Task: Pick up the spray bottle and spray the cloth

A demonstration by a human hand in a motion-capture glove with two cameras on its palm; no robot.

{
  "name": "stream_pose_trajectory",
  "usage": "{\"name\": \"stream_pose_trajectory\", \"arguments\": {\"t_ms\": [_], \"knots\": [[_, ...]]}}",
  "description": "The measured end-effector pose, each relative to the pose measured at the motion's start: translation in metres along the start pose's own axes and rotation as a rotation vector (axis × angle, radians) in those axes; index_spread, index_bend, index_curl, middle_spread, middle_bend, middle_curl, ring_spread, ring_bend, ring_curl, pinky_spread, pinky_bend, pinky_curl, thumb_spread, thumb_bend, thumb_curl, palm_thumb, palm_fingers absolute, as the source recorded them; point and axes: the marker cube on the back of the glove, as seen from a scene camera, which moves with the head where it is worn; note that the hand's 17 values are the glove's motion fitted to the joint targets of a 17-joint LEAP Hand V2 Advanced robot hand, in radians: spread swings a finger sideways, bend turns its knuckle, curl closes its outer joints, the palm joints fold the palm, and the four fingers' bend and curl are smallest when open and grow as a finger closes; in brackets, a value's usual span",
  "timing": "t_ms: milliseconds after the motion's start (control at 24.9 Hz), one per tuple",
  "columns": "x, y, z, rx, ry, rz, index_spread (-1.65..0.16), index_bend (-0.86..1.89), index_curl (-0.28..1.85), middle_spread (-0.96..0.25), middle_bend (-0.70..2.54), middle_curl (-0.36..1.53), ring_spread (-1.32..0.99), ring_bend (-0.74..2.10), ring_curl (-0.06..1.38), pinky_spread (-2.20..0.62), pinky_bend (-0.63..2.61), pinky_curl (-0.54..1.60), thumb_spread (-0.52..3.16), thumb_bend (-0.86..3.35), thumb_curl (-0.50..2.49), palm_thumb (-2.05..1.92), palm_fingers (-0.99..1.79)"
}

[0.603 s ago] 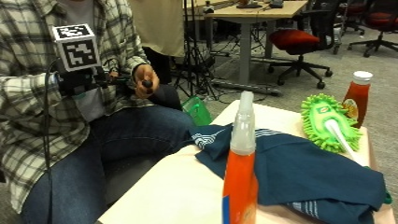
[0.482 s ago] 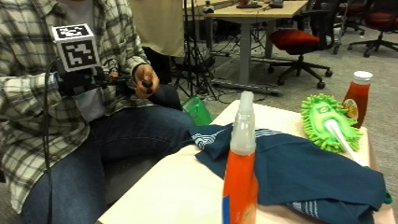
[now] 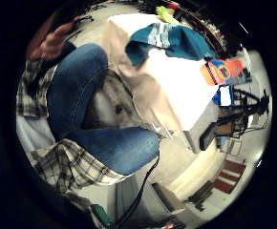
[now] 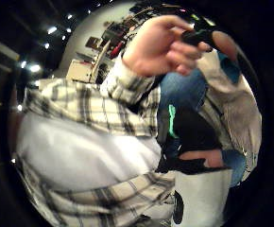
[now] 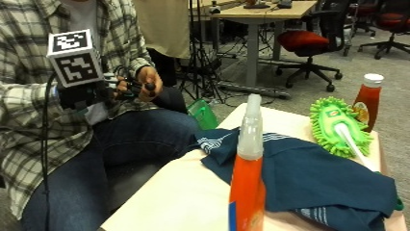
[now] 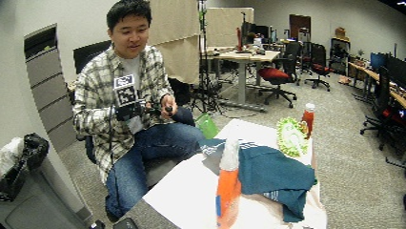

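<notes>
Outside view: the orange spray bottle is stood at the table's near edge, just before the blue cloth; the gloved right hand is held at the chest — finger state cannot be told.
Wide outside view: bottle and cloth are seen well apart from the hands.
Palm views: only the bare hand is shown, curled on a small black object.

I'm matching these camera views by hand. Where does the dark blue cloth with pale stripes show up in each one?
Outside view: dark blue cloth spread on the table beside the green fluffy duster.
Wide outside view: on the table.
Little finger side palm view: on the table's far end.
Thumb side palm view: only a blue sliver, unsure.
Shared landmark: white table.
</notes>
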Motion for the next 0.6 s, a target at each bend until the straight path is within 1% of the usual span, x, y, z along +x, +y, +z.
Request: {"name": "stream_pose_trajectory", "arguments": {"t_ms": [121,321,482,603], "knots": [[0.046,-0.015,-0.016,0.094,-0.093,0.119,-0.33,0.28,0.25,-0.09,0.30,0.23,-0.05,0.39,0.21,0.16,0.16,0.11,1.10,0.28,0.24,0.51,0.47],[0.117,-0.045,-0.045,0.259,-0.204,0.326,-0.33,0.19,0.26,-0.08,0.33,0.26,-0.06,0.42,0.23,0.17,0.18,0.15,1.15,0.26,0.28,0.54,0.55],[0.162,-0.065,-0.067,0.395,-0.305,0.502,-0.32,0.15,0.26,-0.08,0.33,0.28,-0.06,0.42,0.25,0.18,0.19,0.17,1.16,0.24,0.30,0.56,0.57],[0.190,-0.075,-0.079,0.468,-0.405,0.632,-0.30,0.13,0.26,-0.06,0.32,0.29,-0.06,0.41,0.26,0.18,0.20,0.20,1.16,0.22,0.32,0.56,0.54]]}}
